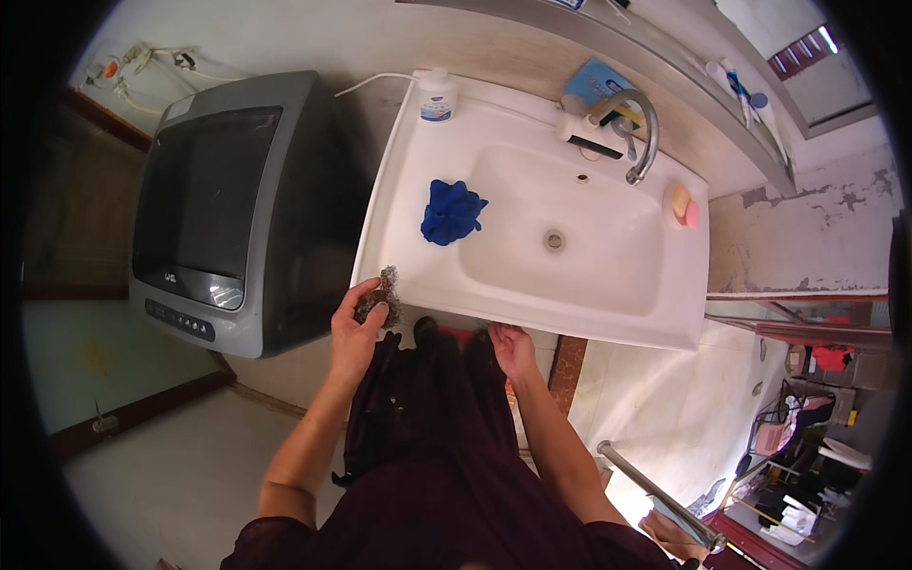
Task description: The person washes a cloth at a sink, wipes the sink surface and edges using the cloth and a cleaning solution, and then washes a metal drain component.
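My left hand pinches a grey-brown steel wool scourer between thumb and fingers, beside the front left corner of the white washbasin. My right hand is at the basin's front edge, its fingertips partly hidden under the rim; whether they grip anything is unclear. A crumpled blue cloth or scrubbing glove lies on the basin's left ledge. The bowl has a round drain, and a curved metal faucet rises at the back.
A white bottle stands at the back left corner; soap pieces lie at the right. Behind the faucet leans a blue packet. A grey appliance with a dark door stands left. A metal rail runs at lower right.
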Motion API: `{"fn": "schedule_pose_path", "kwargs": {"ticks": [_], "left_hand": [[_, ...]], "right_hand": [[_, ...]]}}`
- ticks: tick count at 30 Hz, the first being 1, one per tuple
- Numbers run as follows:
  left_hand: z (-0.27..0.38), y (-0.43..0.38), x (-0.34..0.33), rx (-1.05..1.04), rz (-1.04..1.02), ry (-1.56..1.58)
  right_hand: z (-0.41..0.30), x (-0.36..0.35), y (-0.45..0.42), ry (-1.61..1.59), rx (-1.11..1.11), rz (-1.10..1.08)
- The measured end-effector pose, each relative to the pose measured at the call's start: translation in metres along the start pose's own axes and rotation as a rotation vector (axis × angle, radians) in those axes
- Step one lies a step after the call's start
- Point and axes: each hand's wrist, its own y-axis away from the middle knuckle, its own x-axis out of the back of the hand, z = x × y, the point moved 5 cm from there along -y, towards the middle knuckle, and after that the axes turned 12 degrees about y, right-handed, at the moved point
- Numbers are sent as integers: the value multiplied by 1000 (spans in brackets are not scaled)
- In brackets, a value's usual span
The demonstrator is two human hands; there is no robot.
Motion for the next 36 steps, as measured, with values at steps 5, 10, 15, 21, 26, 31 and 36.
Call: {"fn": "schedule_pose_path", "kwargs": {"ticks": [5, 10, 15, 21, 26, 31, 36], "left_hand": [[0, 14, 7, -10, 109, 93], [-8, 26, 1, -25, 137, 114], [-24, 32, -21, -59, 159, 159], [-20, 41, -76, -64, 40, -16], [-23, 43, -64, -88, -46, 93], [-55, 24, 14, -199, 477, -107], [-41, -23, 32, -281, 656, -104]], "right_hand": [[-9, -13, -10, -368, -63, 48], [-26, -10, -1, -317, -114, -88], [-92, -68, 55, 433, -325, -517], [-162, -153, 66, 651, 306, -507], [-175, -171, 45, 941, 539, -439], [-171, -215, 17, 1164, 720, -446], [-142, -246, 19, 1617, 1205, -528]]}}
